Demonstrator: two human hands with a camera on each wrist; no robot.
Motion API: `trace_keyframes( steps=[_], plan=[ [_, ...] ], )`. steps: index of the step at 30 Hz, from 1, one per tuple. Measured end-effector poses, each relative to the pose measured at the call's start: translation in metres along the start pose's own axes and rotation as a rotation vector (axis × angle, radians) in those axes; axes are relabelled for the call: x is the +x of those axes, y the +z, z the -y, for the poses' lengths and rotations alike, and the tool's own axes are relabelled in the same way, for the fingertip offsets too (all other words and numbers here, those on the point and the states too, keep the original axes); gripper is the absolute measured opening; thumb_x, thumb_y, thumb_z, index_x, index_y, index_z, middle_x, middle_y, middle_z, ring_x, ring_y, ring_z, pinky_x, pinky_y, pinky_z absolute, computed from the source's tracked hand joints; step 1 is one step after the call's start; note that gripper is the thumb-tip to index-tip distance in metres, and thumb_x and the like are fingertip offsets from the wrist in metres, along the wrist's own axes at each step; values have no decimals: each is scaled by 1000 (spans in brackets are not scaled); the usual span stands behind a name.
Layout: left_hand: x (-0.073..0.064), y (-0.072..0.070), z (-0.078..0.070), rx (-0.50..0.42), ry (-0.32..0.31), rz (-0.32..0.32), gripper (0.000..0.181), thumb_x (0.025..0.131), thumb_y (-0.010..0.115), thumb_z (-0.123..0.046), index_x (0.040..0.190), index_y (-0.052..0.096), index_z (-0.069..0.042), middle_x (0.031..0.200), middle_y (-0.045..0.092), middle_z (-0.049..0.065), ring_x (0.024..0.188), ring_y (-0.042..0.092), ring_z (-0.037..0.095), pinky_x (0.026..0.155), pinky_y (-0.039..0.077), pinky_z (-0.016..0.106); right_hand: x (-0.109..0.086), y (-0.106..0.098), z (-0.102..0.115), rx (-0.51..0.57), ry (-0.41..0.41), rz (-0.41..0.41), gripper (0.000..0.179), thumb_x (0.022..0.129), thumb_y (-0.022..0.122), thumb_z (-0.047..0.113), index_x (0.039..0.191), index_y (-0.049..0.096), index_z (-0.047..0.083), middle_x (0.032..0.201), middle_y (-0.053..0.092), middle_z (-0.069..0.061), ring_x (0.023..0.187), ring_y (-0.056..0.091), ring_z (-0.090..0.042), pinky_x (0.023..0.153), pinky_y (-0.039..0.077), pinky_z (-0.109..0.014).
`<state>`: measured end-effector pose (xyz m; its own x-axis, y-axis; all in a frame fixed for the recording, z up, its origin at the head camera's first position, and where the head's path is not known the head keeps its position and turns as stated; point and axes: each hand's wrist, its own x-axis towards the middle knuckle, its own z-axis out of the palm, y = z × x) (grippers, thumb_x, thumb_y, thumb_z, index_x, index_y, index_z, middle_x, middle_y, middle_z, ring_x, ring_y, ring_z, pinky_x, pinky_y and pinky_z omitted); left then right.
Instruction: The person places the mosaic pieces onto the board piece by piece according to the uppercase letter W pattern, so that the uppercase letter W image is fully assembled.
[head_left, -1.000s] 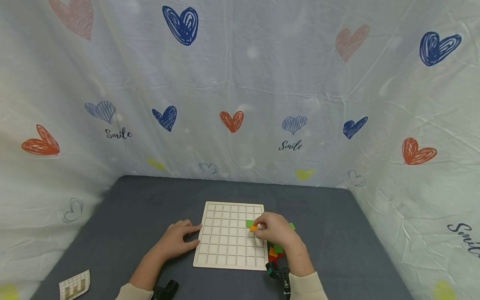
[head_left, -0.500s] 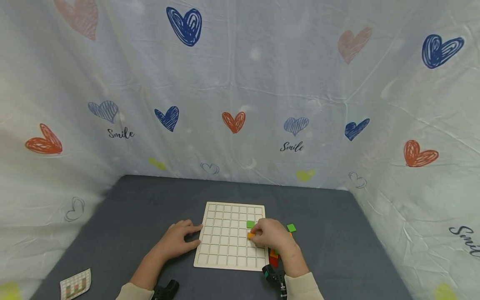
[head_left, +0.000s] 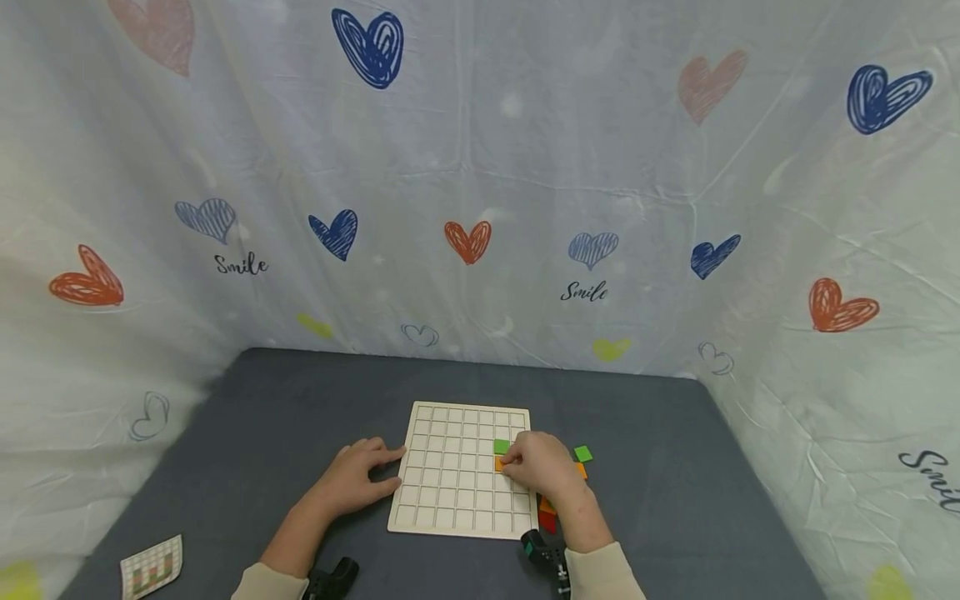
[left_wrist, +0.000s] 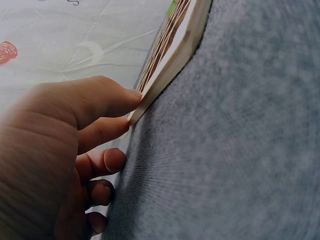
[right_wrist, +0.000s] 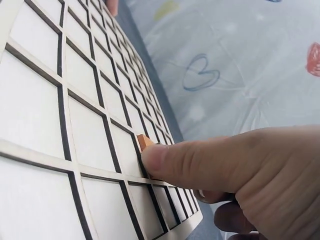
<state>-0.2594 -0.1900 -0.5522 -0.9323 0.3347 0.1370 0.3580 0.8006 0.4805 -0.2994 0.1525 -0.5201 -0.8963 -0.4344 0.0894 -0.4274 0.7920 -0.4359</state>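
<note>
A pale wooden grid board lies on the dark grey table. My left hand rests at its left edge, thumb and index fingertips touching the rim; the left wrist view shows the other fingers loosely bent below. My right hand pinches an orange square tile at a cell on the board's right side, thumb pressed against it and part of the tile hidden by the thumb. Directly behind that tile, a green tile sits in a cell of the board.
Right of the board lie loose tiles: a green one, an orange one partly behind the hand, and a red one near the wrist camera. A small patterned card lies at front left. A heart-printed curtain surrounds the table.
My right hand has brought the orange tile slightly left and down to the cell in front of the green tile. The left hand stays at the board's edge.
</note>
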Motion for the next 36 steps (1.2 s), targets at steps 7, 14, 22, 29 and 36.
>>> trace_keyframes(
  steps=[7,14,22,29,36],
  plan=[
    [-1,-5,-1,-10,24,-16,52,93,77,-39,138,69,-14,85,43,-12,71,31,7,72,26,37,3,1,1,4,46,-40,8,78,91,21,83,85,22,86,73,8,71,62,-10,60,49,-28],
    [-3,-1,1,-18,14,-11,52,93,77,-38,138,68,-14,85,43,-11,70,31,8,72,26,38,0,-3,0,43,27,-1,10,80,90,24,89,85,21,93,75,5,78,65,-14,63,51,-30],
    [-2,0,0,-26,25,-14,51,93,77,-38,138,69,-14,85,43,-12,70,31,7,72,26,38,-5,-11,-6,109,41,16,13,88,84,27,99,83,19,88,65,8,72,55,-12,63,47,-32],
    [-2,-1,-1,-26,20,-14,52,93,77,-39,137,69,-13,85,44,-11,70,31,6,72,25,37,-12,-26,-21,121,98,-33,19,91,80,22,108,82,12,72,48,3,60,42,-13,57,37,-31],
    [-3,-1,-1,-24,36,-40,50,92,78,-36,136,70,-13,84,44,-12,70,31,6,72,26,37,-18,-43,-41,186,199,-98,23,90,81,19,112,81,11,77,50,2,65,46,-17,58,40,-34]
  ],
)
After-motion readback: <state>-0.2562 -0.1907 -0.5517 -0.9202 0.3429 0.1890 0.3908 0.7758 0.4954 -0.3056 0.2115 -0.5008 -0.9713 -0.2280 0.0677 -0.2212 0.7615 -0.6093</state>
